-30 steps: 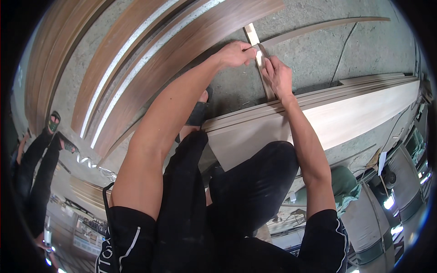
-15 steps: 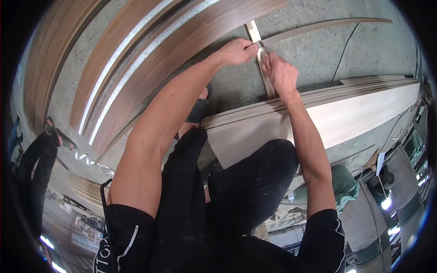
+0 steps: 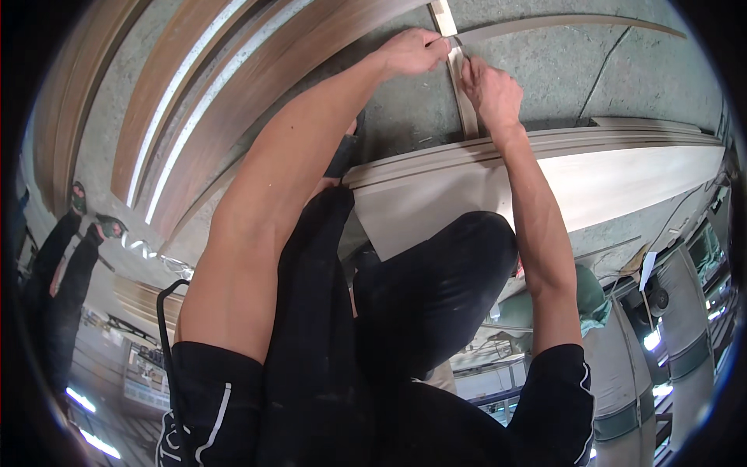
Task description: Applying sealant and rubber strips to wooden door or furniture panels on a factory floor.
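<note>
My left hand is closed in a pinch at the near end of a long thin wooden strip, which bows away to the right just above the floor. Close beside it, my right hand is closed with its fingers curled. A thin dark blade-like tool juts from the right fingers up to the strip's end; its grip is hidden in the hand. Under both hands a pale wooden batten lies across the floor, its near end against a stack of light boards.
Long brown boards with pale stripes among them lie at the far left. Another person's legs stand at the left edge. Covered grey bundles and a green cloth are at the lower right. My knees are close to the stacked boards.
Both hands and the strip's end sit higher in the picture, as does most of the scene. The thin dark tool now points up from the right hand. The other person's legs have shifted.
</note>
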The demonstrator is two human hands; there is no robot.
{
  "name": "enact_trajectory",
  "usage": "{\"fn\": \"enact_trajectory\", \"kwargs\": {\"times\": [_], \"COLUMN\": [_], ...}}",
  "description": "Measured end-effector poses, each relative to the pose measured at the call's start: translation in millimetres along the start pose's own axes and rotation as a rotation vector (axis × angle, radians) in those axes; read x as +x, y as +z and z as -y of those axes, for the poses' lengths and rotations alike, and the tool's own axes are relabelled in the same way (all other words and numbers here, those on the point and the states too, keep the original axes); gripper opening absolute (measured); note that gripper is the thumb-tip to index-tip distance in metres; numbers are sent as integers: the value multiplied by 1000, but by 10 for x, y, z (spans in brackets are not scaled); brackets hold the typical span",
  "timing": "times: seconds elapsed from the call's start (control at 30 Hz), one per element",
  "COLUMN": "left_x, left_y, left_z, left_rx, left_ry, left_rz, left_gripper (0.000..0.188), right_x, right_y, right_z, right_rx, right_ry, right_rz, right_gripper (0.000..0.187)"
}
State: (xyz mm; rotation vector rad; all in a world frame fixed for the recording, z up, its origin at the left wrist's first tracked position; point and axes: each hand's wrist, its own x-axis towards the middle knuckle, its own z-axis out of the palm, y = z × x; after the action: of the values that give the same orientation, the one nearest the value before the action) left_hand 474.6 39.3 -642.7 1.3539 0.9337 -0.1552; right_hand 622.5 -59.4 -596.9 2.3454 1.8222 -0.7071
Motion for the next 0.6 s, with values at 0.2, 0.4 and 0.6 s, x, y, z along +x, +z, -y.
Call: {"fn": "enact_trajectory", "kwargs": {"times": [0.2,0.4,0.6], "left_x": [-40,-29,-28], "left_y": [-9,18,-21], "left_z": [-16,-32,-23], "left_rx": [21,12,-32], "left_ry": [-2,-6,5], "left_rz": [-7,-15,5], "left_gripper": [38,38,40], "right_x": [-12,-87,-176], "right_y": [-53,-71,-58], "right_z": [11,-34,-41], "right_rx": [26,-18,33], "right_ry": [-15,-40,-13], "right_rz": [2,27,73], "right_gripper": [24,16,21]}}
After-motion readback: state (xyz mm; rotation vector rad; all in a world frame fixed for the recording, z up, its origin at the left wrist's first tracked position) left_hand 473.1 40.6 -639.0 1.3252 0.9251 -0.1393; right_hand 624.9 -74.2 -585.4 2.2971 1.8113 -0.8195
